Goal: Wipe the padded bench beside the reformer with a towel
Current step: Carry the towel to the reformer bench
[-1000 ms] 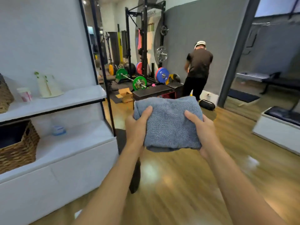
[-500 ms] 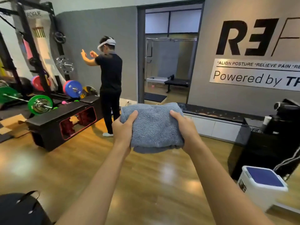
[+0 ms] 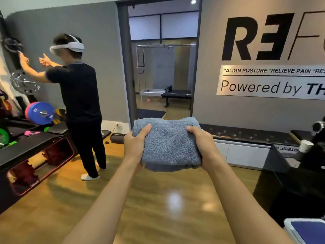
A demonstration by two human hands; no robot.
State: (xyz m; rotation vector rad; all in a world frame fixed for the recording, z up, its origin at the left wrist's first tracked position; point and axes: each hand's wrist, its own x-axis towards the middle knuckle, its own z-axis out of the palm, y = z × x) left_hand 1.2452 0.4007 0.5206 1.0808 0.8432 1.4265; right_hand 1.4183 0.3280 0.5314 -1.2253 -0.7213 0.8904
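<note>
A folded grey-blue towel (image 3: 168,143) is held out in front of me at chest height. My left hand (image 3: 134,145) grips its left edge with the thumb on top, and my right hand (image 3: 204,145) grips its right edge the same way. Through the open doorway ahead, in the far room, a black padded bench (image 3: 177,93) stands on the wooden floor beside a white-framed reformer (image 3: 151,92) with a tall metal frame. Both are several metres away from my hands.
A person in black with a white headset (image 3: 80,103) stands at left, arms raised toward the wall. A black box bench (image 3: 33,152) and weight plates (image 3: 41,112) lie left. A low padded wall bench (image 3: 246,134), black counter (image 3: 288,182) and white cooler (image 3: 306,229) are right.
My view has swung right from the white shelves to the doorway and moved closer to it. The towel stays gripped in both hands in the same way.
</note>
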